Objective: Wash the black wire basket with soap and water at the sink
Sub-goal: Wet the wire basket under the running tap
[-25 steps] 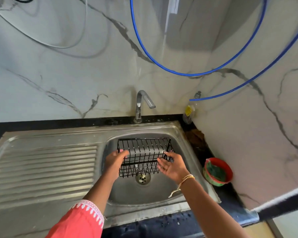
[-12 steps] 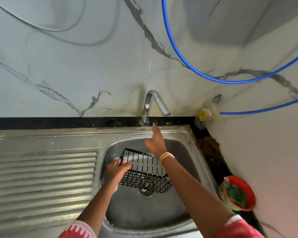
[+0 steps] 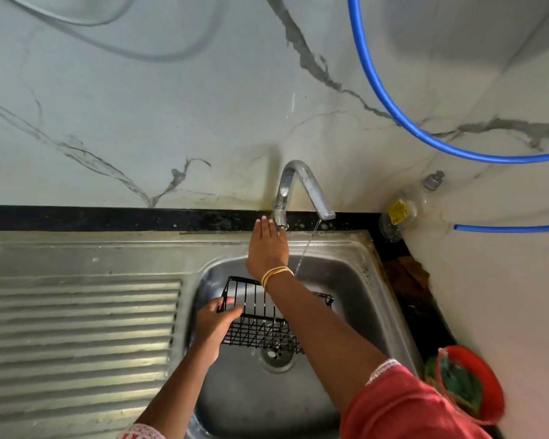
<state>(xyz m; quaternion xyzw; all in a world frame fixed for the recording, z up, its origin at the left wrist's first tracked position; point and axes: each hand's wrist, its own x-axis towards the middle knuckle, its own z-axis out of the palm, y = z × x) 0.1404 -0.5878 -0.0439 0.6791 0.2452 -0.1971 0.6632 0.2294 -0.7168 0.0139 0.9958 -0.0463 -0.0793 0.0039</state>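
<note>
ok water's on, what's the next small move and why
Probably slide the black wire basket rightward under the thin water stream. The stream falls right of the right hand at the tap, toward the basket's far right end; the left hand grips its left rim.

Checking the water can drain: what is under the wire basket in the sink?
Under the wire basket lies the bare steel sink floor, with the round drain showing below its near edge. The right forearm covers the basket's right part.

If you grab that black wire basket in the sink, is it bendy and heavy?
Probably stiff and light: the black wire basket is thin welded wire, mostly gaps, and the left hand alone holds it tilted. It may get slippery, since water runs from the tap.
</note>
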